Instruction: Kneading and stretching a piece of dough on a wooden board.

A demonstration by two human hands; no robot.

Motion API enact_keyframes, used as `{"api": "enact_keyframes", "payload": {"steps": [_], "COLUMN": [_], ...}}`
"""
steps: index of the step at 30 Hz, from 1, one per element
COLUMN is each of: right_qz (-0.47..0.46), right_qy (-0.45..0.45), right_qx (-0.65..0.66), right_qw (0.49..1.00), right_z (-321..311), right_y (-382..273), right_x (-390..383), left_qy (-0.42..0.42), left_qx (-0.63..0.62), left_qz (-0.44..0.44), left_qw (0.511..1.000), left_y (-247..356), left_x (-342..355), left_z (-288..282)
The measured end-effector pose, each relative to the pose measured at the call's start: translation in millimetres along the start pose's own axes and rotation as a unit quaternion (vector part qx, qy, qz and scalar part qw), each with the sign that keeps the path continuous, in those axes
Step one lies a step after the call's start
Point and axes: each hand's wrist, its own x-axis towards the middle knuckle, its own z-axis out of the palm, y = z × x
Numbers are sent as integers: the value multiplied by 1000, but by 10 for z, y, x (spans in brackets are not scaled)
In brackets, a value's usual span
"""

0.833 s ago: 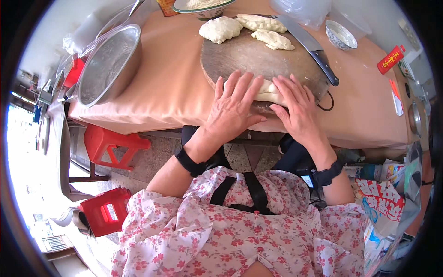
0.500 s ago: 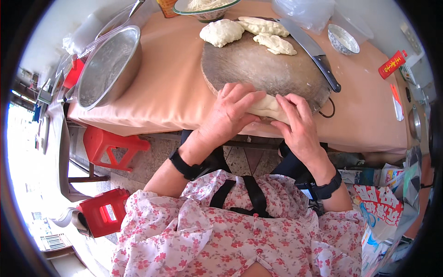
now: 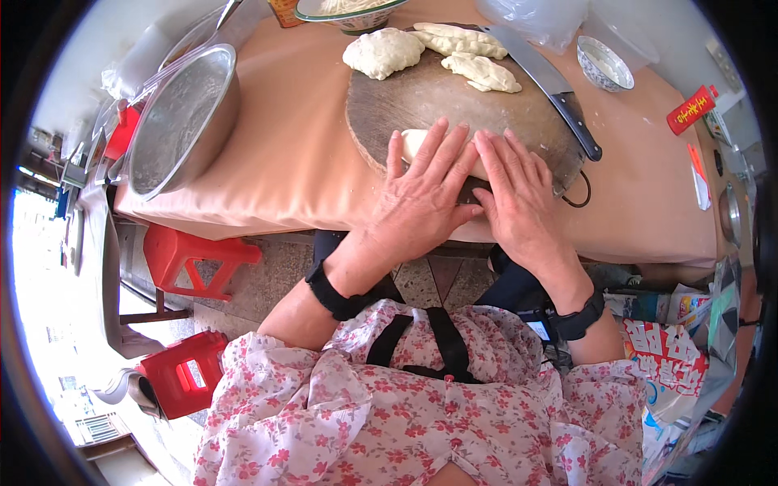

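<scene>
A pale dough roll (image 3: 413, 142) lies along the near part of the round wooden board (image 3: 405, 105), mostly covered by my hands. My left hand (image 3: 417, 190) rests over it with fingers stretched out and apart. Beside it, my right hand (image 3: 519, 194) lies on the roll too, fingers extended. Farther back on the board are three rough dough pieces (image 3: 381, 53) (image 3: 454, 40) (image 3: 482, 73). A cleaver with a black handle (image 3: 579, 130) lies along the board's right side.
A steel basin (image 3: 182, 121) sits at left, a patterned bowl (image 3: 604, 63) at right near a red container (image 3: 690, 109). A green-rimmed bowl (image 3: 352, 14) and plastic bags (image 3: 535, 18) are behind the board. Red stools (image 3: 194, 255) stand below on the left, bags (image 3: 664, 356) at lower right.
Half a second ago my fingers were curled around the roll; now they are straightened over it. Both hands have moved a little farther up the board and look closer together.
</scene>
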Motion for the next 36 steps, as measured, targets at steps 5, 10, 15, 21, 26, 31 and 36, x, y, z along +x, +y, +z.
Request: {"api": "enact_keyframes", "payload": {"steps": [5, 10, 15, 21, 26, 31, 36], "right_qz": [34, 48, 37, -3, 13, 40, 33], "right_qy": [-77, -99, -52, -6, -10, -101, -105], "right_qx": [28, 33, 8, 9, -1, 8, -25], "right_qw": [996, 993, 998, 1000, 1000, 994, 994], "right_z": [107, 131, 202, 52, 64, 107, 243], "right_y": [181, 313, 240, -52, -60, 177, 352], "right_x": [122, 264, 128, -186, -153, 162, 424], "left_qy": [-82, -132, -101, -1, -26, -104, -146], "left_qx": [-9, -5, -7, 12, 11, 8, 22], "left_qz": [19, 15, 10, 39, 19, 1, -2], "left_qw": [996, 991, 995, 999, 999, 995, 989], "left_y": [-220, -259, -172, 57, 23, -151, -349], "left_x": [265, 466, 307, -246, -155, 204, 524], "left_z": [-77, -99, -52, -62, -32, -120, -129]}}
